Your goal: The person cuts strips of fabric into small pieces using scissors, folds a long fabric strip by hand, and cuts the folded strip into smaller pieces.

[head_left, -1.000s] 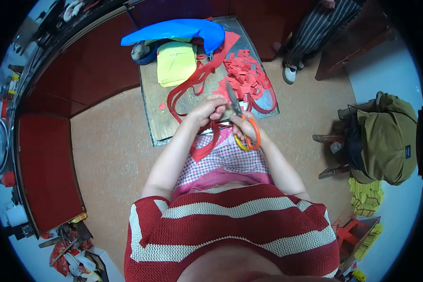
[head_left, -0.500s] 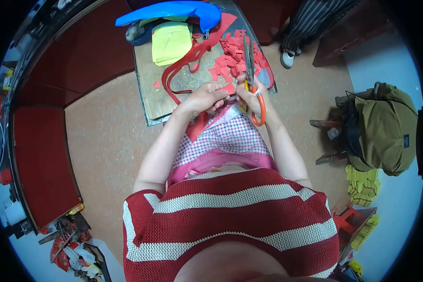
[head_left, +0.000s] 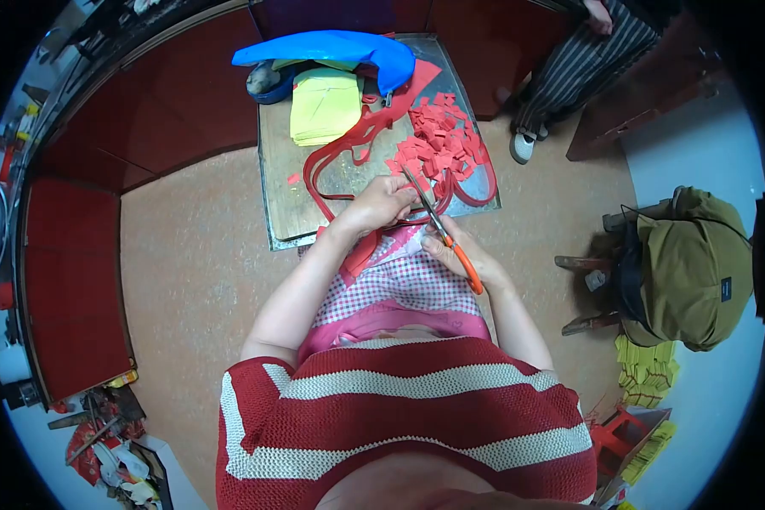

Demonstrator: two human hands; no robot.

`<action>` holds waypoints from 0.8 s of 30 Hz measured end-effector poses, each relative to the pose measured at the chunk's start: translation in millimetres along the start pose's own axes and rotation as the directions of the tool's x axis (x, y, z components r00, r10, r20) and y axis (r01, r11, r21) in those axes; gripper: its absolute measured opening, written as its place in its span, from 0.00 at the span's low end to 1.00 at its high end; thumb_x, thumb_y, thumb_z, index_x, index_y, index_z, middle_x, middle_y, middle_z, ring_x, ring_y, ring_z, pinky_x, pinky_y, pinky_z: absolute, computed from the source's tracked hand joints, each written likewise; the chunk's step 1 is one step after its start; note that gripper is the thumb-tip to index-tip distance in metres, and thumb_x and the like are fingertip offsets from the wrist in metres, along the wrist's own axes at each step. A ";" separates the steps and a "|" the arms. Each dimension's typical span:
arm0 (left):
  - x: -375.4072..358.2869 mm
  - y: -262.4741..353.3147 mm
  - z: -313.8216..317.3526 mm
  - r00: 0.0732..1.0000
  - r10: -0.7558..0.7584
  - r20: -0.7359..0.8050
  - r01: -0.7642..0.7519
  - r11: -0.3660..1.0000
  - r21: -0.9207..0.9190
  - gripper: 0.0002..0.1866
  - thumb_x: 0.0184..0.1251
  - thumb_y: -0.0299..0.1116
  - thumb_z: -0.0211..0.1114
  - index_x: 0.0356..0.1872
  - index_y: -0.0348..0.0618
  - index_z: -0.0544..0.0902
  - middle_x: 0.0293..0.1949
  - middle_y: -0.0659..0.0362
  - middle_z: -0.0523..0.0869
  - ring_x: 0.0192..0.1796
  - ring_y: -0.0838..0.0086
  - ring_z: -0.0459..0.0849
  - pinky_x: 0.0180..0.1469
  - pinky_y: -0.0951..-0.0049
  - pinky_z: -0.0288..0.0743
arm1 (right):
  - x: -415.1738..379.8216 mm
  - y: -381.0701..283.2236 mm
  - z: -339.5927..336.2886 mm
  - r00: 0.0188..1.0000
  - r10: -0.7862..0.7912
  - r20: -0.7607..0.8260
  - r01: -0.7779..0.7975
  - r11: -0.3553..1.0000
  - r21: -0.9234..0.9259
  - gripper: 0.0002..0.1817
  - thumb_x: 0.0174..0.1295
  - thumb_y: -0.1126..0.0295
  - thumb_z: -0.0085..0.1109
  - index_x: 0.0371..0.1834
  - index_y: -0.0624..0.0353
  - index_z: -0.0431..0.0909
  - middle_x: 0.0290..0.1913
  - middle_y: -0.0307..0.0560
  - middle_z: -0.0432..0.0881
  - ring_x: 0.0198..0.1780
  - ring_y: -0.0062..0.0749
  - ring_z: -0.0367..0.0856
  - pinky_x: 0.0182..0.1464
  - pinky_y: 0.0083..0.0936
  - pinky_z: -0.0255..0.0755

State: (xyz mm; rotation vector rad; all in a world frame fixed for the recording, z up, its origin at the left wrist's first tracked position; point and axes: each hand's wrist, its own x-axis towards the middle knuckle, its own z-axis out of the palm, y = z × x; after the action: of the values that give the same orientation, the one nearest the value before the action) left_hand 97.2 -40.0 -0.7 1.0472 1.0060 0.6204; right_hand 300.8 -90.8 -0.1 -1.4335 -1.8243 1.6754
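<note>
Low over the table's near edge, my right hand [head_left: 463,253] is closed on scissors with orange handles [head_left: 468,270]; their blades [head_left: 420,189] point up and left toward the red pieces. My left hand [head_left: 380,204] is closed just left of the blades, its fingertips near the near end of the pile; what it pinches, if anything, is too small to make out. Small cut red pieces [head_left: 440,140] lie heaped on the right of the table. A long red strip with cut-out gaps [head_left: 319,161] curves across the board. Red material [head_left: 362,257] hangs on my lap.
On the table [head_left: 272,195] are a stack of yellow sheets [head_left: 325,106], a blue bag [head_left: 331,47] and a dark blue bowl [head_left: 268,85]. A person in striped trousers [head_left: 582,64] stands at the upper right. An olive backpack [head_left: 693,263] rests on a seat at the right.
The scissors have swung from upright to slanting left, with their blades near my left hand. The red piece between my hands no longer shows there. The view has shifted, and the other person's hand shows.
</note>
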 end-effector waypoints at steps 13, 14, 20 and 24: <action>33.2 3.0 -7.3 1.000 -0.030 -0.001 0.030 0.999 -0.043 0.07 0.67 0.30 0.55 0.31 0.40 0.78 0.13 0.69 0.69 0.13 0.87 0.61 0.15 0.83 0.50 | 31.0 16.8 -1.3 0.985 -0.098 -0.142 0.109 0.991 0.073 0.13 0.67 0.58 0.51 0.34 0.57 0.69 0.22 0.31 0.66 0.21 0.14 0.63 0.22 0.16 0.60; 35.8 3.1 -8.8 0.998 -0.065 0.000 0.065 0.995 -0.082 0.07 0.67 0.30 0.55 0.31 0.39 0.78 0.13 0.69 0.68 0.13 0.87 0.60 0.14 0.83 0.49 | 31.8 15.3 0.7 0.985 -0.049 -0.167 0.069 0.990 0.119 0.11 0.67 0.61 0.50 0.32 0.57 0.69 0.18 0.31 0.66 0.17 0.14 0.62 0.17 0.17 0.57; 59.0 -15.3 -25.7 0.985 -0.152 0.087 0.171 0.939 -0.298 0.07 0.67 0.29 0.55 0.32 0.37 0.78 0.13 0.70 0.66 0.13 0.88 0.57 0.13 0.84 0.45 | 43.3 26.4 14.8 0.984 0.097 -0.149 -0.025 0.904 0.426 0.10 0.67 0.66 0.49 0.29 0.58 0.71 0.16 0.32 0.64 0.15 0.14 0.60 0.16 0.19 0.55; 58.3 -15.2 -26.3 0.981 -0.148 0.125 0.187 0.894 -0.407 0.07 0.67 0.28 0.55 0.33 0.35 0.78 0.14 0.70 0.66 0.13 0.88 0.57 0.13 0.84 0.45 | 47.7 29.7 27.6 0.974 0.188 -0.130 -0.091 0.842 0.532 0.13 0.67 0.63 0.50 0.26 0.55 0.68 0.13 0.33 0.64 0.10 0.15 0.58 0.10 0.18 0.51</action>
State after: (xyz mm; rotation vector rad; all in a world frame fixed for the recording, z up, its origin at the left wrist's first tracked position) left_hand 98.3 12.4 -40.3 0.5963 0.8247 0.6059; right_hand 271.5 -74.5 -53.0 -1.4296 -1.0639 1.8526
